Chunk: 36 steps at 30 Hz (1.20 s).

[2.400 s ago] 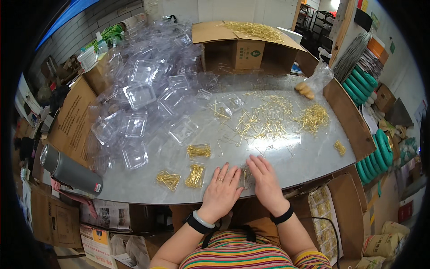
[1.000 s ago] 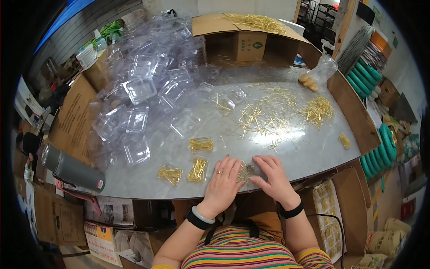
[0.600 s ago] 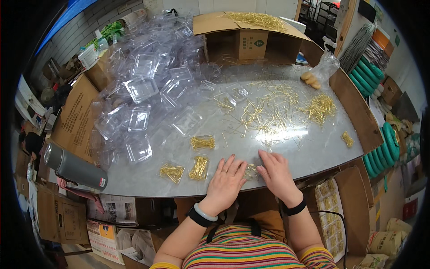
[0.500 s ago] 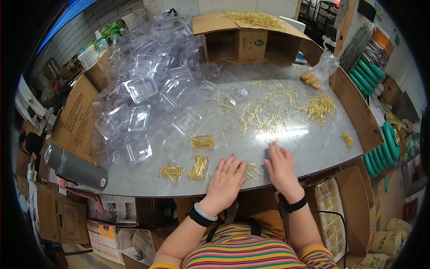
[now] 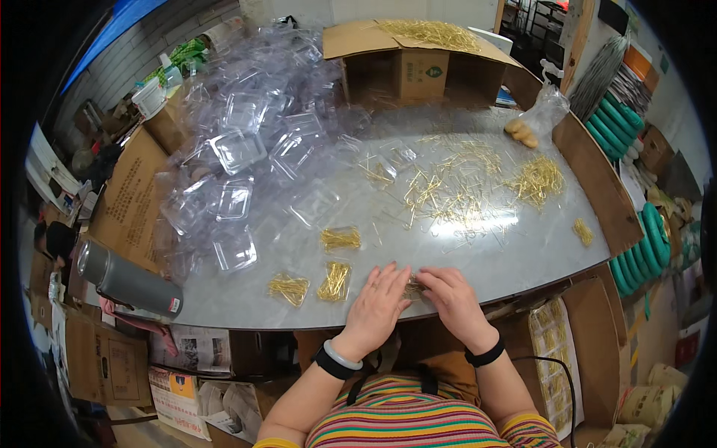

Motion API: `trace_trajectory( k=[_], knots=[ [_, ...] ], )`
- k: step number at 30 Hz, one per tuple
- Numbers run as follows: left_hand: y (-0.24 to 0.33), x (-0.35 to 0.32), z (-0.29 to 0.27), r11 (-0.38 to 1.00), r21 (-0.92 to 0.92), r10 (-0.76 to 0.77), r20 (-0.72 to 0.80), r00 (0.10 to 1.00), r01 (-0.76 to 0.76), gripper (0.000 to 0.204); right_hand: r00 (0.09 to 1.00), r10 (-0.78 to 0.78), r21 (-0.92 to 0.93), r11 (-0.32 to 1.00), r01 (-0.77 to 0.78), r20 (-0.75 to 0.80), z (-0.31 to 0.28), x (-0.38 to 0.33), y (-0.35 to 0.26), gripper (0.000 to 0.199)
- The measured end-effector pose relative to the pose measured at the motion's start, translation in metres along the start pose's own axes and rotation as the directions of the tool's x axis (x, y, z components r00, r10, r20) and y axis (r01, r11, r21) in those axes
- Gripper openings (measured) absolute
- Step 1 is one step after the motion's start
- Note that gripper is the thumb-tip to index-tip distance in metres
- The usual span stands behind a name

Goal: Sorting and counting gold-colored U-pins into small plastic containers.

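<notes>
At the table's near edge a small bunch of gold wire hooks [image 5: 413, 287] lies between my two hands, partly covered by them. My left hand [image 5: 377, 302] rests flat at its left side, fingers stretched forward and the thumb side against the hooks. From the right, my right hand [image 5: 457, 302] presses bent, close-set fingers on the same bunch. Left of my hands sit several clear plastic boxes filled with gold hooks: one box [image 5: 334, 281] close to my left hand, another box [image 5: 288, 288] further left, and a third box [image 5: 340, 238] behind them.
Loose gold hooks [image 5: 455, 187] spread over the grey table [image 5: 299, 317], with a denser heap [image 5: 539, 181] at right. Empty clear boxes [image 5: 239, 149] pile high at left. A grey bottle [image 5: 128, 280] lies at the left edge. Cardboard [image 5: 601, 187] walls the right side.
My right hand has moved left and nearer, up to the hooks by my left hand. My left hand has shifted slightly right. The spread hooks between them are now bunched closer together.
</notes>
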<state>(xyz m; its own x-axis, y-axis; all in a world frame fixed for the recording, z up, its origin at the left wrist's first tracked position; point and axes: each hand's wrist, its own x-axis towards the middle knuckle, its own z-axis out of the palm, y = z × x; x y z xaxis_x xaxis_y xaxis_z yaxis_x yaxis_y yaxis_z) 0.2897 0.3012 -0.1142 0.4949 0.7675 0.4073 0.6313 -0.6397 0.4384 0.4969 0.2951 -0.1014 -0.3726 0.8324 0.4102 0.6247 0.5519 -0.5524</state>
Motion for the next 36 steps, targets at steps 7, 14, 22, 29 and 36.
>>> trace_trajectory(
  k=[7, 14, 22, 29, 36],
  knots=[
    [-0.002, -0.003, -0.003, 0.993, -0.099, -0.064, 0.010, 0.998, 0.064, 0.073, 0.995, -0.089, -0.139, 0.986, 0.094, 0.041, 0.013, 0.008, -0.020, 0.049],
    [0.015, -0.021, -0.017, 0.992, -0.092, -0.090, -0.083, 0.992, 0.083, 0.066, 0.990, -0.098, -0.019, 0.995, 0.100, 0.101, 0.012, 0.006, -0.010, 0.043],
    [0.029, -0.026, -0.013, 0.966, -0.007, -0.256, -0.172, 0.951, 0.258, 0.047, 0.987, -0.155, -0.133, 0.978, 0.160, 0.050, 0.013, 0.011, -0.021, 0.043],
    [0.019, -0.006, -0.002, 0.968, -0.137, -0.235, -0.179, 0.955, 0.212, 0.043, 0.971, -0.206, 0.010, 0.978, 0.207, 0.120, 0.006, 0.011, 0.000, 0.040],
    [0.024, -0.014, 0.005, 0.974, 0.101, -0.185, -0.157, 0.970, 0.202, 0.056, 0.988, -0.152, -0.057, 0.987, 0.151, -0.006, 0.000, 0.004, 0.006, 0.042]
  ],
)
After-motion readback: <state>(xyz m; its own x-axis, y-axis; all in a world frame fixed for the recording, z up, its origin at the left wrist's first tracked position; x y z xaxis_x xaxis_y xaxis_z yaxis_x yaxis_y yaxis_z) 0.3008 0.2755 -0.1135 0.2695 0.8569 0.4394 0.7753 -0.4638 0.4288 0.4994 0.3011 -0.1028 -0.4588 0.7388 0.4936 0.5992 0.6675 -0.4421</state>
